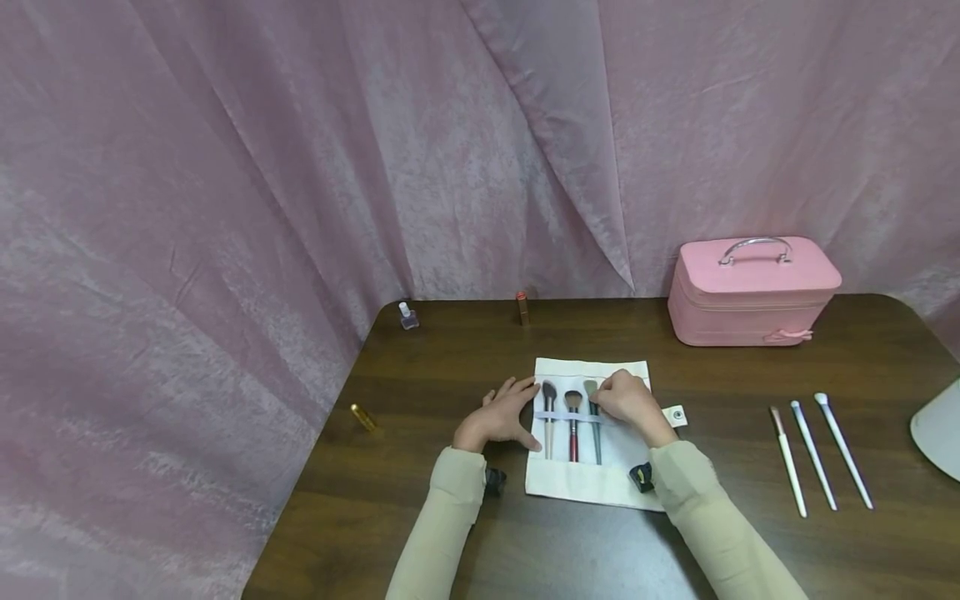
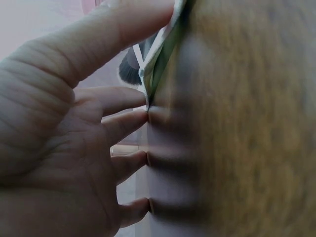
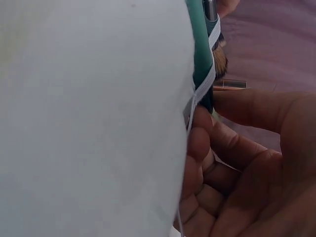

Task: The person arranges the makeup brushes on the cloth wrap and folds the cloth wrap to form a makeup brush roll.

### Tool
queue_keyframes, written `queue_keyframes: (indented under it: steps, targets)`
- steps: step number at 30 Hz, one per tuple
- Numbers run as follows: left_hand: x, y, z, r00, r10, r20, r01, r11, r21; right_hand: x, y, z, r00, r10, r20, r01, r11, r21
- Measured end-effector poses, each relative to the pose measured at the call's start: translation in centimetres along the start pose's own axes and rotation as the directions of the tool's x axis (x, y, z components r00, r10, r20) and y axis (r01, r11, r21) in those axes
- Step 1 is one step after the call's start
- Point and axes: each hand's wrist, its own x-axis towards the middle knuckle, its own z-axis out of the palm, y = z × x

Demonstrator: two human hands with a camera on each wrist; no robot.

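Note:
A white fabric brush roll [image 1: 551, 483] lies spread on the table, with a pale elastic band [image 1: 557, 415] across it. Under the band sit a dark-bristled makeup brush with a light handle [image 1: 549, 429], a makeup brush with a red handle [image 1: 573, 442] and a green makeup brush [image 1: 597, 442]. My right hand [image 1: 628, 398] pinches the green brush near its bristle end, just above the band; its other fingers are curled beside the fabric. Spread along the roll's left edge, my left hand [image 1: 501, 419] has its thumb on the fabric and its fingertips at the tabletop.
Three white-handled brushes [image 1: 823, 454] lie to the right of the roll. A pink case [image 1: 753, 308] stands at the back right. Toward the back and left are a lipstick [image 1: 522, 310], a nail polish bottle [image 1: 408, 317] and a gold tube [image 1: 363, 417]. Part of a white object [image 1: 941, 429] shows at the right.

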Motion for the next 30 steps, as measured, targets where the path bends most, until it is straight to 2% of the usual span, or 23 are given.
queue_keyframes:
  steps: [13,24,30]
  targets:
    - [-0.2,-0.1,-0.1,1.0,0.004,0.0,-0.004,1.0,-0.024,-0.7,0.2,0.0,1.0,0.005,0.008,-0.005,0.997,-0.081]
    - [-0.2,0.0,0.2,1.0,0.003,0.002,-0.003,1.0,-0.021,-1.2,0.2,-0.2,1.0,0.018,0.016,-0.016,0.995,-0.094]
    - [0.0,-0.1,0.1,1.0,0.003,0.002,-0.003,1.0,-0.011,-1.3,-0.2,-1.0,1.0,0.016,0.002,-0.016,0.997,-0.079]
